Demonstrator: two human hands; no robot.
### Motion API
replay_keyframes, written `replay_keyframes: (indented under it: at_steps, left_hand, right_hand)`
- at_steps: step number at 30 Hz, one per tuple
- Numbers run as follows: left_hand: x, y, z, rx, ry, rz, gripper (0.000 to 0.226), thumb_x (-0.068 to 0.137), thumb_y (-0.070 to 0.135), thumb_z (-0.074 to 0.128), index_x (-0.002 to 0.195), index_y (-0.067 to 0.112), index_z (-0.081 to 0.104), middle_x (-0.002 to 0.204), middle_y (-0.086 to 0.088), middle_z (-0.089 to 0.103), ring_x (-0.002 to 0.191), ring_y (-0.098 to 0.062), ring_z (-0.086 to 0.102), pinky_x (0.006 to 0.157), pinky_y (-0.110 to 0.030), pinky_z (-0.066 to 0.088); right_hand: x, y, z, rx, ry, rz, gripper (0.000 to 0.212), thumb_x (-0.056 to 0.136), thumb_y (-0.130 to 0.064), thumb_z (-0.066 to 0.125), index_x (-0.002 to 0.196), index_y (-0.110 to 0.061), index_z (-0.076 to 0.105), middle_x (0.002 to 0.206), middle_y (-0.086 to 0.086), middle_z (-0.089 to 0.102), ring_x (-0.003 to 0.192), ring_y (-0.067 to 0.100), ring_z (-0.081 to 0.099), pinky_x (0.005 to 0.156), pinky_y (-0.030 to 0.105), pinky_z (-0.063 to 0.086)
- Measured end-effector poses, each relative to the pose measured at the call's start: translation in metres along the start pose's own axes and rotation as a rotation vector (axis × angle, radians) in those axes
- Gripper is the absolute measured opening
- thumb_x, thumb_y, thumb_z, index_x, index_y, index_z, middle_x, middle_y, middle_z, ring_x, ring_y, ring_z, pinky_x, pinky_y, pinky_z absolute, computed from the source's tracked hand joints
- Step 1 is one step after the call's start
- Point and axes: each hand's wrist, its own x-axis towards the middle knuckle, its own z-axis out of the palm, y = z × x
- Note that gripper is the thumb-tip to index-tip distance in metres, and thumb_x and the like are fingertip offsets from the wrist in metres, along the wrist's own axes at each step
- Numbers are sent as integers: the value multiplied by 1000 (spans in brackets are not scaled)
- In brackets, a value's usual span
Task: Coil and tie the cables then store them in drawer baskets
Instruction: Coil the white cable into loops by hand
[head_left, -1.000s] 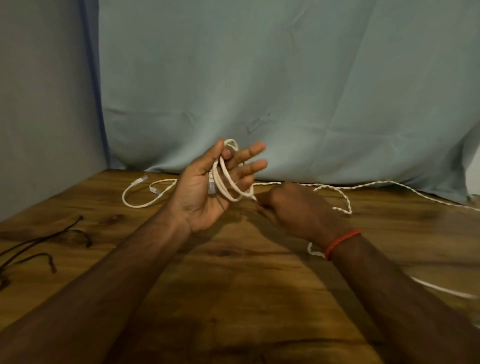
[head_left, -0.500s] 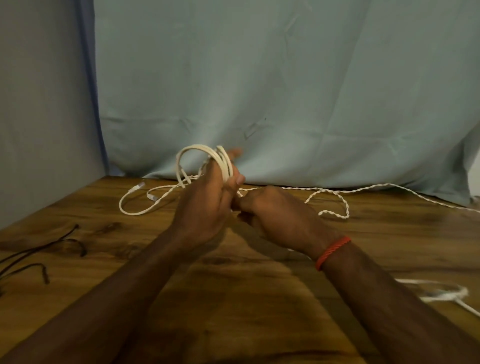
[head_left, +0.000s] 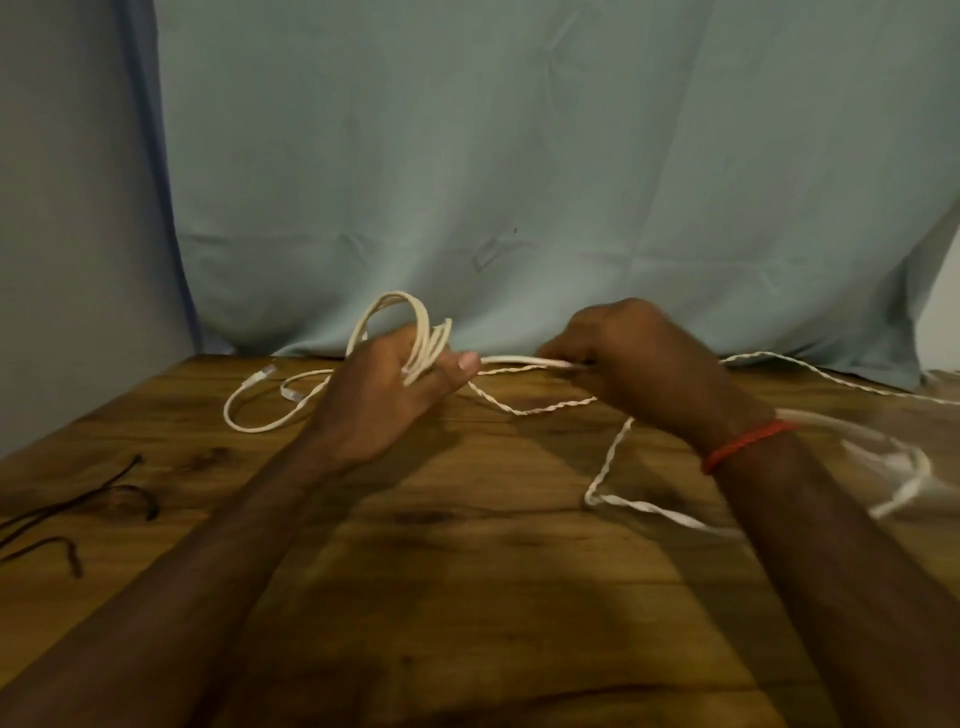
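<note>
My left hand holds several loops of a cream flat cable wound around its fingers, the thumb pressing on them. A straight run of the same cable stretches rightward from the coil to my right hand, which pinches it. The cable's plug end lies in a loop on the wooden table behind my left hand. A white twisted cord runs across the table under my right hand and off to the right.
Thin black cables lie at the table's left edge. A pale blue cloth hangs behind the table. More white cable lies blurred at the right. No drawer or basket is in view.
My left hand turned palm-down with the coil on it. My right hand moved away to the right, drawing a length of the cream cable taut between both hands.
</note>
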Motion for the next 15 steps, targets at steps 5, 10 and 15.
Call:
replay_keyframes:
  at_steps: [5, 10, 15]
  left_hand:
    - [2, -3, -8, -131, 107, -128, 39, 72, 53, 76, 68, 19, 59, 62, 3, 58, 60, -11, 52, 61, -34, 41]
    - [3, 0, -3, -86, 146, -165, 37, 80, 50, 74, 78, 13, 69, 69, -8, 65, 63, -17, 57, 59, -34, 42]
    - [7, -4, -7, -262, 254, -175, 40, 92, 44, 61, 55, 30, 65, 43, 10, 49, 41, -3, 43, 47, -19, 34]
  right_hand:
    - [-37, 53, -2, -45, 182, 311, 22, 87, -44, 69, 95, -27, 80, 78, 5, 71, 73, 28, 67, 65, 41, 53]
    - [-51, 63, 5, -102, 290, 415, 55, 85, -76, 52, 81, -27, 78, 60, -7, 60, 62, 16, 53, 61, 37, 45]
    - [-44, 66, 4, 49, 271, 389, 52, 96, -61, 41, 96, -25, 77, 72, -5, 66, 69, 14, 53, 67, 35, 36]
